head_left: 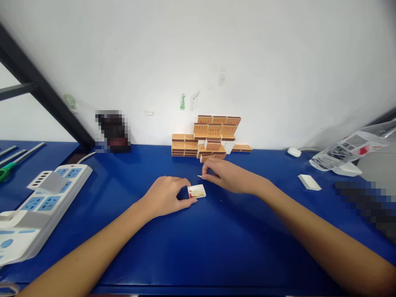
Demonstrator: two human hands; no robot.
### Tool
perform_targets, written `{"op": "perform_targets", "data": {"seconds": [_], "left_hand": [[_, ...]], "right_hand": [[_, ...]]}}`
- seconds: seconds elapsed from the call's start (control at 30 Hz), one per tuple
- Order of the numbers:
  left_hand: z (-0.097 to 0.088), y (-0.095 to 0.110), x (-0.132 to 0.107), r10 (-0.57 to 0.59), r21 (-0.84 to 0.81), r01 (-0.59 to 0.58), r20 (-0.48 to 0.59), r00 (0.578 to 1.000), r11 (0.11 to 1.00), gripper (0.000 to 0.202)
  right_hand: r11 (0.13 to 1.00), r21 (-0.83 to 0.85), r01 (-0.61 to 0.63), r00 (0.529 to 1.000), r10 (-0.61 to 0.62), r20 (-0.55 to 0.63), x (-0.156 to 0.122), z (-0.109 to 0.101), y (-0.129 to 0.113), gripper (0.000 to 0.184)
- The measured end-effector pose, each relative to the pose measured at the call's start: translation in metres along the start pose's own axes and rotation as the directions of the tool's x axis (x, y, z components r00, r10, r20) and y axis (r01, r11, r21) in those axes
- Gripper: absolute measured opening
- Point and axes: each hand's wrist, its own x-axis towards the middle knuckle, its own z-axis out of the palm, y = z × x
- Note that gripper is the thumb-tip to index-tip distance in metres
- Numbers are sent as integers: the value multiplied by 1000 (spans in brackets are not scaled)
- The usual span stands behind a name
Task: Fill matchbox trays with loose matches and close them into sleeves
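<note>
My left hand (167,195) grips a small white matchbox tray (200,190) by its left end, thumb on the near side and fingers on the far side. A few matches with red heads lie inside the tray. Just beyond it, my right hand (221,175) is closed in a pinch on a thin pale stick, apparently a matchstick (199,176), whose end pokes out to the left. Behind my right hand, several orange-yellow matchboxes (214,130) are stacked against the wall. One matchbox (207,158) at the front of the stack is partly hidden by my right hand.
On the left of the blue table (173,255) lies a white power strip (66,198) with a cable. A pixelated dark object (114,132) stands at the back. To the right are a white block (309,182), a white rounded case (294,152) and a plastic bottle (343,150).
</note>
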Motion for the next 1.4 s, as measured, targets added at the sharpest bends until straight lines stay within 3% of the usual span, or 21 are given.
{"op": "perform_targets", "data": {"seconds": [0.17, 0.33, 0.43, 0.53, 0.67, 0.8, 0.93, 1.1, 1.3, 1.4], "left_hand": [[2, 2, 1, -17, -4, 17, -10, 1000, 1000, 33], [1, 4, 2, -14, 0, 14, -9, 1000, 1000, 33], [1, 4, 2, -14, -2, 14, -6, 1000, 1000, 32], [2, 3, 3, -10, 2, 10, -8, 1000, 1000, 32], [3, 2, 3, -13, 0, 13, -6, 1000, 1000, 32], [3, 2, 3, -8, -5, 7, -11, 1000, 1000, 30], [3, 2, 2, -6, -9, 6, -26, 1000, 1000, 30], [3, 2, 2, 0, 1, 0, -23, 1000, 1000, 30], [3, 2, 2, 2, 7, -2, -28, 1000, 1000, 30], [3, 2, 1, 5, 11, -5, -26, 1000, 1000, 31]], "right_hand": [[993, 91, -77, 995, 83, -62, -20, 5, 12, 17], [984, 160, -74, 984, 98, -147, -20, 17, 27, 9], [980, 197, -32, 983, 67, -171, -18, 20, 30, 25], [967, 255, -1, 983, 49, -179, -19, 19, 23, 34], [902, 430, -37, 970, 136, -201, -20, 21, 5, 20], [830, 553, -72, 955, 218, -202, -18, 34, -5, 20], [908, 419, -28, 966, 131, -221, -20, 45, -3, 15], [971, 239, 8, 976, 44, -212, -24, 40, -4, 11], [996, 83, 20, 994, -10, -112, -24, 35, -10, 11], [997, 77, 25, 992, -16, -123, -22, 38, -10, 13]]}}
